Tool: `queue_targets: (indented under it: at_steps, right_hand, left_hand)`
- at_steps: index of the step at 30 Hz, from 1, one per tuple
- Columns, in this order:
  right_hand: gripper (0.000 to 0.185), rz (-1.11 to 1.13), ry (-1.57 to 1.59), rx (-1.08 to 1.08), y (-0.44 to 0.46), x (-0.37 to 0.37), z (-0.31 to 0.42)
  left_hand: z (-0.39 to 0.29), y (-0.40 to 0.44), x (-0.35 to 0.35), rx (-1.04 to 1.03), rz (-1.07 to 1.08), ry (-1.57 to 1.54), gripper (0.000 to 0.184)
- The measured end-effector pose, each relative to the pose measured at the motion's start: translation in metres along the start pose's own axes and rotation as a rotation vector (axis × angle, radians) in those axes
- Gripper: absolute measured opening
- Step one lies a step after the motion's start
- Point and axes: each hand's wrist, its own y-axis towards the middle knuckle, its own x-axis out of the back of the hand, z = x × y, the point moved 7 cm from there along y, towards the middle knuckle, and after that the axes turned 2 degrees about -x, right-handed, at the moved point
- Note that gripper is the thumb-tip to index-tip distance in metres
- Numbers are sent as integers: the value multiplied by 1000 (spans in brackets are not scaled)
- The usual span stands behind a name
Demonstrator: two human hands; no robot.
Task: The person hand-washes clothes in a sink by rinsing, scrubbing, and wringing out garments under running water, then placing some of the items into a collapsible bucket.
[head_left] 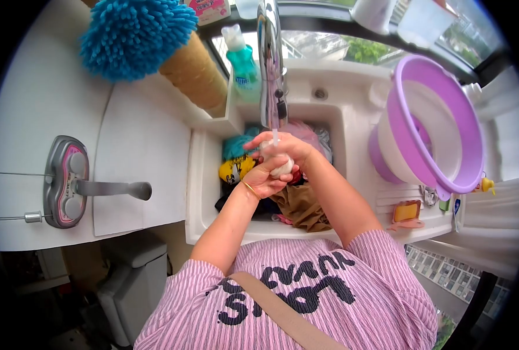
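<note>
Under the running tap (273, 70) my two hands are pressed together around a small wet white cloth (282, 168). My left hand (265, 179), with a bracelet at its wrist, cups the cloth from below, fingers curled. From the far side my right hand (291, 147) closes over it, and the water stream falls onto this hand. Part of the cloth is hidden by the fingers, so its exact kind does not show. Below the hands, clothes lie in the white sink (207, 192): a yellow printed piece (236, 169), brown fabric (306, 207), turquoise and pink pieces.
A green soap bottle (245, 73) stands left of the tap. On the right ledge are a purple-and-white bucket (385, 143) and an orange soap bar (407, 211) in a dish. A blue fluffy duster head (137, 35) hangs at upper left, above a grey-and-pink fixture (67, 181).
</note>
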Motion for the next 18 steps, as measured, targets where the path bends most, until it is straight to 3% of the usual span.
queue_targets:
  at_steps: [2,6,8,10,11,12,13,14,16,18]
  right_hand:
    - [35,-56,-94,-1,-2,1,6]
    - [21,-168,-205,-3,2,10,6]
    - [19,-282,-382,47,4,9,9]
    - [16,-485,-370,181,2,15,13]
    - [16,-484,-373,185,3,12,10]
    - [15,-628,-409,256,-2,17,13]
    - [13,-770,-440,322,-7,21,14]
    - [13,-771,-443,323,-5,28,5]
    - [12,-992,-446,511,-14,56,-9]
    - [14,-1037,-376,480,-23,72,-30]
  left_hand:
    - [-1,1,0,39,-93,159,32]
    - [-3,20,20,124,-71,422,33]
    - [-21,19,16,-34,-274,884,37]
    - [-29,17,-22,-359,-292,1073,47]
    - [-39,17,-29,-616,-360,1414,51]
    - [-41,17,-33,-883,-424,1748,55]
    - [-36,32,3,-943,-533,2014,62]
    - [-33,27,-10,-946,-531,2013,62]
    - [-28,13,-11,-390,-794,1803,55]
    - [-17,17,-2,-353,-790,1926,51]
